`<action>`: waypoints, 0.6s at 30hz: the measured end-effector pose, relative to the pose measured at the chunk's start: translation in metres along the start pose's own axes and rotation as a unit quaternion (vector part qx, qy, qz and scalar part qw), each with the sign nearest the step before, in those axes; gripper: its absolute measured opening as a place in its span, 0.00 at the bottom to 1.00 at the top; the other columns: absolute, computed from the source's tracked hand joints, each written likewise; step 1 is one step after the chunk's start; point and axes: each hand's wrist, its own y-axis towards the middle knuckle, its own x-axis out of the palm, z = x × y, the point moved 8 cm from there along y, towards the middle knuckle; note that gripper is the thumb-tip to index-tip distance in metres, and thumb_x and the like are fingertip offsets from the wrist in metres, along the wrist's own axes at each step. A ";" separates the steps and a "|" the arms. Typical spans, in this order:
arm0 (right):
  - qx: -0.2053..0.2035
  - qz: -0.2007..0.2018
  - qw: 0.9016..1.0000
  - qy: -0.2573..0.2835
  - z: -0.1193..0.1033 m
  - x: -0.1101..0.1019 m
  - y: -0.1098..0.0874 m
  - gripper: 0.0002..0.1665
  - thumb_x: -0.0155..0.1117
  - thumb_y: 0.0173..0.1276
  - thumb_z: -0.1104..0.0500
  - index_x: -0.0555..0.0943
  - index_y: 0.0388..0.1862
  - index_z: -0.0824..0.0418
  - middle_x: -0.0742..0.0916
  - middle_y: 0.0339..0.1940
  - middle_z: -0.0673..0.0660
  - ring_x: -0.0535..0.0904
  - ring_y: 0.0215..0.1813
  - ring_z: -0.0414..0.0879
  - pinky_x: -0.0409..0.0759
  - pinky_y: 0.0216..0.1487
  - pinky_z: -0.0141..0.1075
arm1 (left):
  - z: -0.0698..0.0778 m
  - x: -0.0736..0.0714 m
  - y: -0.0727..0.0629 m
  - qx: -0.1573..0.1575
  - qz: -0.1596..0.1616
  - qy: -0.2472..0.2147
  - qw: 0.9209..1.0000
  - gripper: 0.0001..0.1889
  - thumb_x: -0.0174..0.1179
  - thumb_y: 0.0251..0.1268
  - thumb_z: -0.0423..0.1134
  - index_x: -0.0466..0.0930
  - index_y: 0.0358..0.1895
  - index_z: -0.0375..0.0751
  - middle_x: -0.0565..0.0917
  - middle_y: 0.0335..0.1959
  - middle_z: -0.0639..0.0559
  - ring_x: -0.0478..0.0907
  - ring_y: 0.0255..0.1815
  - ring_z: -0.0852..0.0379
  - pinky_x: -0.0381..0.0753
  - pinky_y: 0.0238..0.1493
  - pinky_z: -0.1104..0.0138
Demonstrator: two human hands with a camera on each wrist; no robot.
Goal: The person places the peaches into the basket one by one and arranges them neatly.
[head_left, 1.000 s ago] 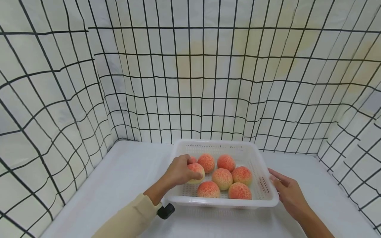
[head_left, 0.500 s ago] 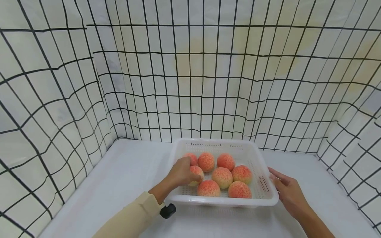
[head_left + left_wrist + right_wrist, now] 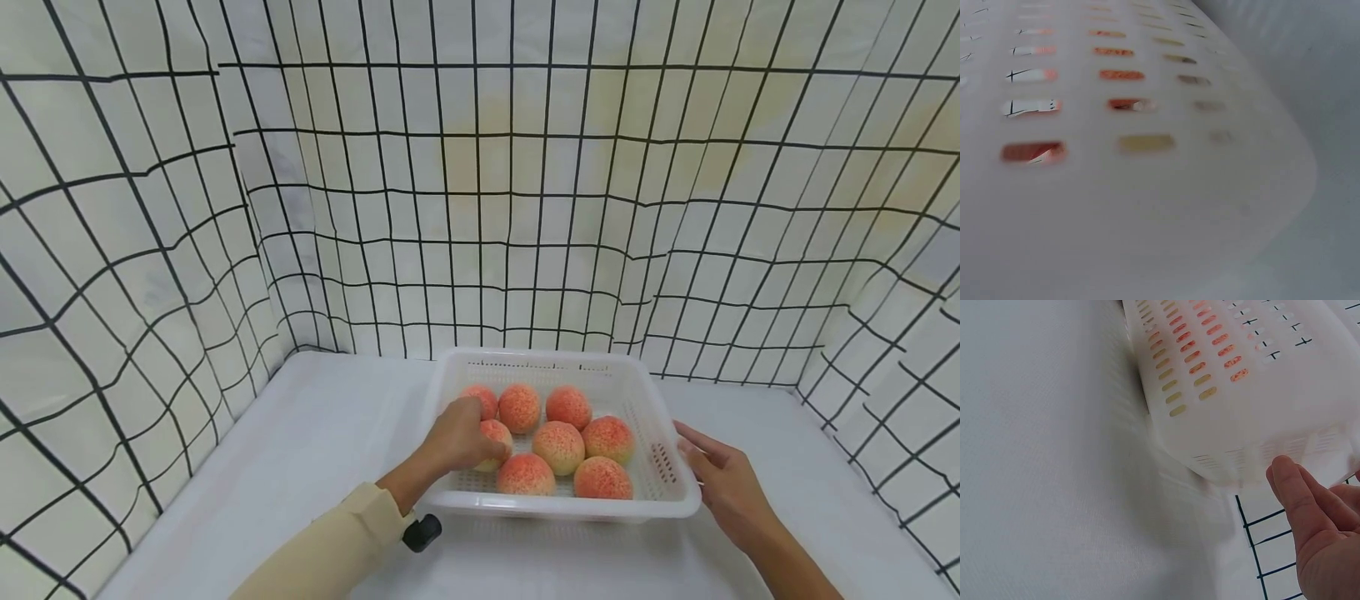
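A white plastic basket [image 3: 562, 506] with slotted walls holds several peaches, red-speckled on top and pale yellow below. My left hand [image 3: 452, 437] reaches over its left side, with thumb and fingers around a peach [image 3: 497, 433] in the left part. Behind that one, another peach [image 3: 482, 402] is partly covered by my fingers. At the right wall, my right hand [image 3: 727, 483] touches the outside near the rim. Its fingers [image 3: 1294, 494] look straight against the basket wall in the right wrist view. From the left wrist, only the slotted basket wall [image 3: 1147, 206] shows; the hand is out of that view.
Under the basket is a white table surface [image 3: 315, 450]. Black wire grid panels [image 3: 510, 196] with white sheeting behind them enclose it at the back and both sides. The left wrist carries a small black device [image 3: 422, 533].
My left hand has shifted slightly left with its peach, which now sits a little lower, and the peach behind it shows more. The right hand keeps its place at the basket wall.
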 end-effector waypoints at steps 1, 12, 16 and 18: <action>0.001 0.001 1.000 0.000 0.000 0.000 0.000 0.34 0.51 0.85 0.49 0.60 0.84 0.54 0.65 0.84 0.64 0.80 0.65 0.44 0.88 0.57 0.39 | 0.000 0.001 0.000 -0.001 -0.001 -0.001 1.000 0.21 0.81 0.49 0.38 0.74 0.35 0.39 0.70 0.26 0.51 0.68 0.26 0.56 0.66 0.25 0.67; 0.004 0.004 1.000 0.000 0.001 0.000 0.000 0.33 0.51 0.85 0.50 0.61 0.84 0.53 0.65 0.85 0.63 0.80 0.68 0.50 0.88 0.58 0.40 | -0.001 0.005 0.000 0.001 -0.006 0.013 1.000 0.20 0.81 0.50 0.40 0.74 0.33 0.39 0.68 0.24 0.52 0.67 0.25 0.56 0.64 0.25 0.67; 0.005 0.000 1.000 -0.012 0.002 0.000 0.001 0.34 0.52 0.85 0.48 0.61 0.84 0.52 0.66 0.84 0.64 0.81 0.66 0.48 0.89 0.57 0.41 | 0.000 0.002 -0.005 0.013 -0.003 0.010 1.000 0.20 0.81 0.50 0.40 0.74 0.32 0.39 0.69 0.24 0.51 0.68 0.25 0.56 0.66 0.25 0.67; 0.005 -0.002 1.000 -0.026 0.001 -0.002 0.002 0.35 0.53 0.84 0.46 0.61 0.84 0.52 0.68 0.83 0.65 0.82 0.65 0.48 0.89 0.57 0.43 | 0.004 -0.003 -0.007 0.029 0.003 0.006 1.000 0.20 0.80 0.51 0.40 0.76 0.33 0.37 0.70 0.25 0.50 0.69 0.27 0.55 0.66 0.26 0.66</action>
